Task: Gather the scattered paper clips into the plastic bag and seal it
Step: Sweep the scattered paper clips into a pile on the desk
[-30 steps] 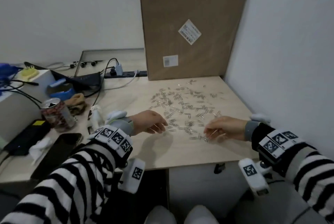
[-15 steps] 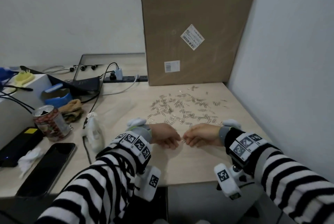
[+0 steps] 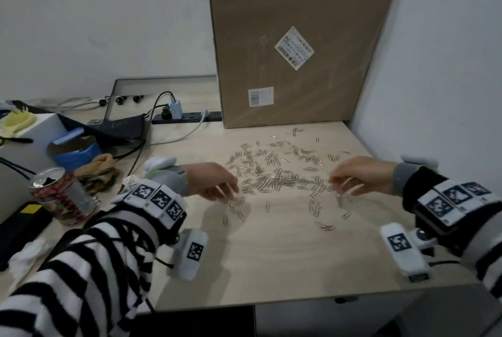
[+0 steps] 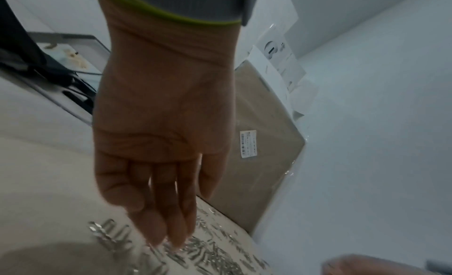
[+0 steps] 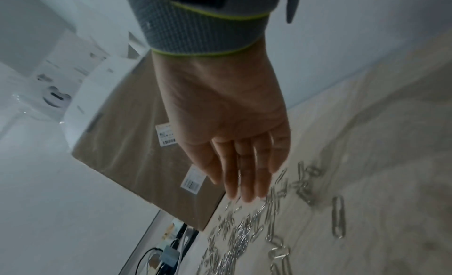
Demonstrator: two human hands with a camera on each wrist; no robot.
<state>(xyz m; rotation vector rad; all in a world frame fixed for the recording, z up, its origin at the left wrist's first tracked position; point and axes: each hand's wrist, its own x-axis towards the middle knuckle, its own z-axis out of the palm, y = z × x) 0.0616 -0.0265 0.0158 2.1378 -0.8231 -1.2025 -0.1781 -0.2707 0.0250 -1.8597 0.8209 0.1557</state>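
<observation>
Moved apart since half a second ago: left hand [image 3: 214,181] and right hand [image 3: 361,175], then meeting at near edge of clips [image 3: 274,173], now at opposite ends of the pile. A few clips now trailing nearer the table [image 3: 271,255] front edge, some under each hand.

Left hand: palm down, low over left end of pile; fingers [image 4: 168,221] straight, pressed side by side, tips at the clips. Contact cannot be told through blur. Nothing pinched.

Right hand: same pose at right end; fingers [image 5: 244,182] straight and together, tips just above clips. Nothing held.

Clips: all loose on table, densest in a band between the hands, thinner scatter toward the box [image 3: 298,37] standing at the back.

Can [image 3: 58,195] and phone [image 3: 19,225] on table's left, well apart from pile.
</observation>
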